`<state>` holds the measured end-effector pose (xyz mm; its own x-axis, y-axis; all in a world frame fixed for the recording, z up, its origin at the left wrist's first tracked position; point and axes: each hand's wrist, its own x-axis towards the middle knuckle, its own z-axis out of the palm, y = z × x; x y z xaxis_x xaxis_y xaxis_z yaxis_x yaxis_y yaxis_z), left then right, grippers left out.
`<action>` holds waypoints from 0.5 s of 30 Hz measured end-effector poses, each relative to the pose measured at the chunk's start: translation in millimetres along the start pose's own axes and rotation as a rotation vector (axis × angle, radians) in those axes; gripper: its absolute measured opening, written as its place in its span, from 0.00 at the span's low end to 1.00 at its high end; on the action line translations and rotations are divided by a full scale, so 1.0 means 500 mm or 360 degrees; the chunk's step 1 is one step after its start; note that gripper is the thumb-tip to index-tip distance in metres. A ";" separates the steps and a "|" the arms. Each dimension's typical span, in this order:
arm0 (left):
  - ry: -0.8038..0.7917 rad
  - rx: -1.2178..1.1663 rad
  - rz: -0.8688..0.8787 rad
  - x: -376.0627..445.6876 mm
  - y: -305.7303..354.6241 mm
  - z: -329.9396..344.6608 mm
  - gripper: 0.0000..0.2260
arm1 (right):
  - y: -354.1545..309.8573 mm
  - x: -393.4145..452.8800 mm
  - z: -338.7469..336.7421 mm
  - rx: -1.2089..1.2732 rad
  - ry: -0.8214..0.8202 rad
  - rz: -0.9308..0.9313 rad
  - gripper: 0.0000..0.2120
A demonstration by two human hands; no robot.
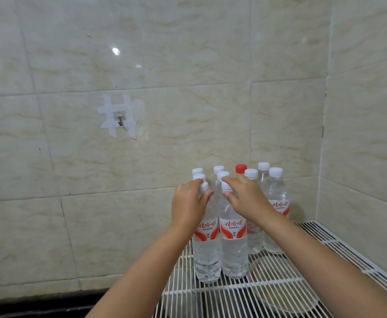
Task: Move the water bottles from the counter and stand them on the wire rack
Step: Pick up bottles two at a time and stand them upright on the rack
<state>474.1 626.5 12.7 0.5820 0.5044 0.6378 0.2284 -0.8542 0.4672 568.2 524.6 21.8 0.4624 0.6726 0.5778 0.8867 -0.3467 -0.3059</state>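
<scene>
Our left hand (189,200) and right hand (245,198) each grip the neck of a clear white-capped plastic water bottle (207,249) at the white wire rack's (268,292) left edge, a red-capped bottle (241,169) and others crowding the tiled back corner behind, bare rack open in front.

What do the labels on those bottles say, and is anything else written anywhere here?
"娃哈哈" in red on the label of the front left bottle.
"娃哈哈" on the label of the front right bottle.
"娃哈哈" on the label of the far right bottle, partly hidden.
The smaller print under each brand name is too small to read.
No writing shows on the tiled wall or the wire rack.
</scene>
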 end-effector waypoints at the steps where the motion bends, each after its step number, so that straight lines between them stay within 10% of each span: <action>1: 0.0000 0.0005 0.0010 -0.001 0.001 0.002 0.19 | -0.001 -0.001 0.001 0.0003 0.0013 0.0003 0.20; 15: -0.0205 0.0352 0.0085 -0.034 -0.025 -0.061 0.19 | -0.032 -0.036 -0.011 -0.0225 0.0149 0.0005 0.22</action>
<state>437.4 632.2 14.6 0.6891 0.4497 0.5682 0.3515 -0.8932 0.2805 545.8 514.4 20.7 0.4580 0.6095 0.6471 0.8740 -0.4418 -0.2025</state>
